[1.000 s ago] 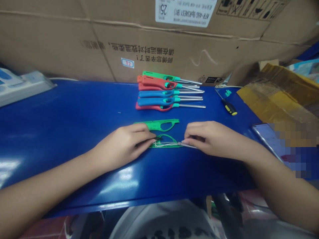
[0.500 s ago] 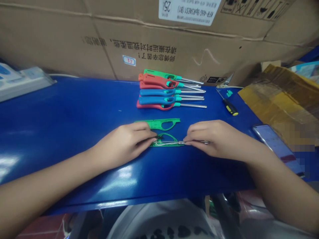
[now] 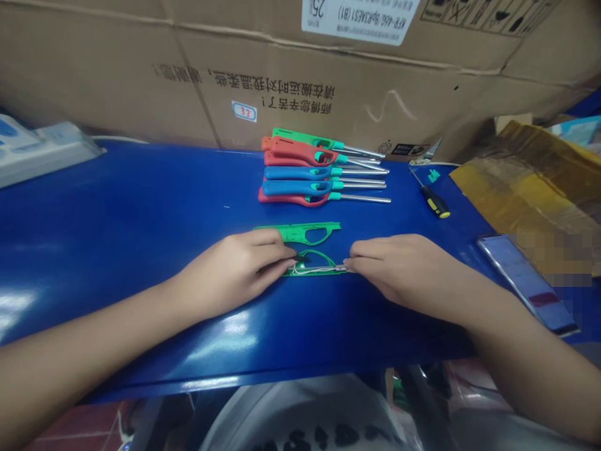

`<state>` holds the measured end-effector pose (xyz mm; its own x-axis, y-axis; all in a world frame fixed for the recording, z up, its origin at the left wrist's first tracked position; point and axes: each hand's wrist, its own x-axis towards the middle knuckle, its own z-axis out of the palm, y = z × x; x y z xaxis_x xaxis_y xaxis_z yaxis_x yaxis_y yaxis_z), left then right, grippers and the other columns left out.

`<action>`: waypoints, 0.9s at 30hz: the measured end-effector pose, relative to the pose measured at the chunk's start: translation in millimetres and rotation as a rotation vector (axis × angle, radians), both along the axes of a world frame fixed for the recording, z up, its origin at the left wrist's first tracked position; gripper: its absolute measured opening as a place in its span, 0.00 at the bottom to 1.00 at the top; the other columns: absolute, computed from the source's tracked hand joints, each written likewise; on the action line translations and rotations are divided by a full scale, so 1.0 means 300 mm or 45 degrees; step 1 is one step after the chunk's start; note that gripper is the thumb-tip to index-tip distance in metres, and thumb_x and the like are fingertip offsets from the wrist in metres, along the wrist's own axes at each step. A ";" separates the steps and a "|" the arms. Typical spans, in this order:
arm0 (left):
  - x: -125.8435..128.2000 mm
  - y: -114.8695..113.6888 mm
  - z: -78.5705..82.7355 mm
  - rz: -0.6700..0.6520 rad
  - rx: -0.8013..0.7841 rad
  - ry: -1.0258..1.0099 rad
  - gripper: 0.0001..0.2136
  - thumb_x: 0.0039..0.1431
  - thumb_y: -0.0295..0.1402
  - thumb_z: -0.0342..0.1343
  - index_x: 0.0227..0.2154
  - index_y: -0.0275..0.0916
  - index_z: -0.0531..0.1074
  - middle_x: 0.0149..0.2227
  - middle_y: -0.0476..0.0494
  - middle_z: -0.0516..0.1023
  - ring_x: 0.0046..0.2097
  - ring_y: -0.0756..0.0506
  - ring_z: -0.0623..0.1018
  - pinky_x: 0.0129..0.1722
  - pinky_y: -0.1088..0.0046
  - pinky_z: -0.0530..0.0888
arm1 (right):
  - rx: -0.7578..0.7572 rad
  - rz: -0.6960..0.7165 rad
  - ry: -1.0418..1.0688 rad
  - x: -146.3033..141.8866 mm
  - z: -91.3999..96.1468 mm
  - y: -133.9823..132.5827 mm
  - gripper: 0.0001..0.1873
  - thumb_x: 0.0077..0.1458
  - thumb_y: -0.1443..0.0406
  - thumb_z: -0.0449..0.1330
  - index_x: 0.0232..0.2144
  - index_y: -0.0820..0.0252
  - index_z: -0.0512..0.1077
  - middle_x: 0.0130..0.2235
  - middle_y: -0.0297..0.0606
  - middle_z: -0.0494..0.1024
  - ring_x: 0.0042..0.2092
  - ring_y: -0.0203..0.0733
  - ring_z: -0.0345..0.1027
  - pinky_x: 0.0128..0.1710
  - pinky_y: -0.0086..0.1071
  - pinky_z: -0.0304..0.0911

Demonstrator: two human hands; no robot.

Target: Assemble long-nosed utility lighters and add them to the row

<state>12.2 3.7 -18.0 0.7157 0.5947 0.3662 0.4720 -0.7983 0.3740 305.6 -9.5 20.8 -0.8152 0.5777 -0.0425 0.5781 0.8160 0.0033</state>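
A green lighter shell half [image 3: 323,254] lies on the table with its inner side up, between my two hands. Closed at its left end, my left hand [image 3: 246,263] pinches a small dark part [image 3: 300,257] against the shell. White wires [image 3: 313,270] run along the shell to a metal tube [image 3: 340,268]. My right hand [image 3: 404,266] has its fingers closed around that tube, hiding most of it. Just beyond lies a second green shell half [image 3: 297,233], its left end partly covered by my left hand.
Several long-nosed lighters [image 3: 298,188] in red, blue and green lie in a stack at the back. To the right are a screwdriver [image 3: 434,202], small teal pieces [image 3: 432,176] and a phone [image 3: 526,282]. A large cardboard box [image 3: 141,94] stands behind; a white power strip [image 3: 61,150] sits left.
My right hand has turned slightly, and the far end of the metal tube now disappears behind it. My left hand keeps its pinch in the same place.
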 end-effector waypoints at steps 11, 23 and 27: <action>-0.002 0.000 0.000 0.004 0.002 -0.001 0.09 0.70 0.29 0.56 0.45 0.35 0.80 0.40 0.43 0.80 0.40 0.47 0.81 0.40 0.73 0.77 | -0.506 -0.332 0.382 0.009 -0.034 0.047 0.02 0.61 0.66 0.65 0.36 0.58 0.75 0.34 0.31 0.76 0.31 0.33 0.66 0.33 0.29 0.58; 0.002 0.001 0.002 -0.002 -0.004 -0.010 0.09 0.70 0.29 0.56 0.46 0.34 0.80 0.40 0.44 0.80 0.40 0.47 0.81 0.41 0.74 0.76 | -0.523 -0.289 0.468 0.007 -0.031 0.053 0.08 0.66 0.67 0.59 0.33 0.59 0.75 0.34 0.34 0.77 0.35 0.35 0.69 0.35 0.30 0.59; 0.001 0.001 0.002 0.002 -0.002 -0.004 0.09 0.70 0.29 0.55 0.45 0.34 0.80 0.39 0.43 0.80 0.40 0.47 0.81 0.40 0.73 0.76 | -0.345 -0.265 0.320 -0.010 -0.027 0.042 0.12 0.67 0.68 0.56 0.29 0.60 0.71 0.32 0.36 0.74 0.34 0.38 0.66 0.34 0.33 0.56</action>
<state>12.5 3.9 -17.3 0.7137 0.5962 0.3676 0.4721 -0.7972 0.3764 302.7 3.1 12.5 -0.6869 0.7262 -0.0305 0.6860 0.6338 -0.3574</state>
